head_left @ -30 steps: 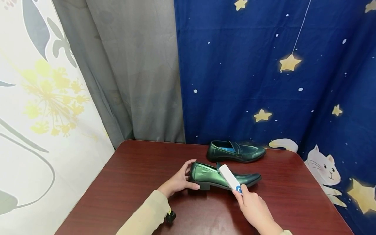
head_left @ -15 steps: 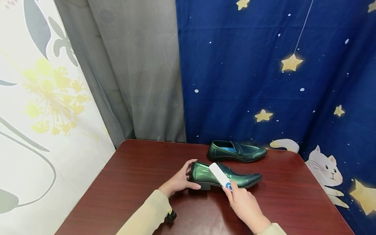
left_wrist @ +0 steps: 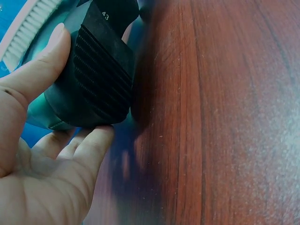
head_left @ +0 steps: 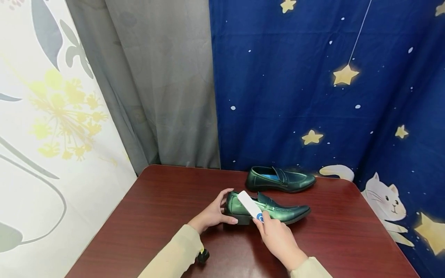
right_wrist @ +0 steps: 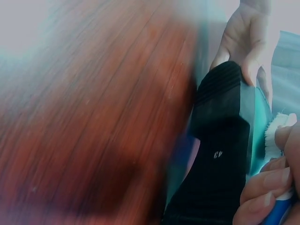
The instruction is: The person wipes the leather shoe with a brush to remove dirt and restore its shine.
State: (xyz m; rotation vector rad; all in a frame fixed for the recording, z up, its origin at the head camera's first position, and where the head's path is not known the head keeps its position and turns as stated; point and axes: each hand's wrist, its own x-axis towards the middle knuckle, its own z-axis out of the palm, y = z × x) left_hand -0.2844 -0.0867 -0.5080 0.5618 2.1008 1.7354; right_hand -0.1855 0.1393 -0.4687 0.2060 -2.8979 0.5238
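Note:
A shiny dark green loafer (head_left: 290, 213) stands tilted on the table, toe to the right. My left hand (head_left: 210, 217) grips it round the heel, thumb (left_wrist: 47, 61) on the near side and fingers behind. The black sole (right_wrist: 213, 154), marked 43, shows in both wrist views. In my right hand (head_left: 281, 241) is a white brush (head_left: 248, 203) with a blue mark, pinched by the handle. Its pale bristles (right_wrist: 274, 138) lie against the loafer's near side, close to the heel; the left wrist view shows these bristles (left_wrist: 35, 23) too.
A matching green loafer (head_left: 295, 182) with a blue insole stands at the table's back edge, behind the held one. The reddish-brown table (head_left: 167, 193) meets a grey curtain (head_left: 174, 96) and a blue starry curtain (head_left: 271, 96). A small black object (head_left: 202, 256) hangs by the left sleeve.
My right hand has moved left, carrying the brush along the loafer's near side from mid-shoe toward the heel. The left hand and both loafers have stayed in place.

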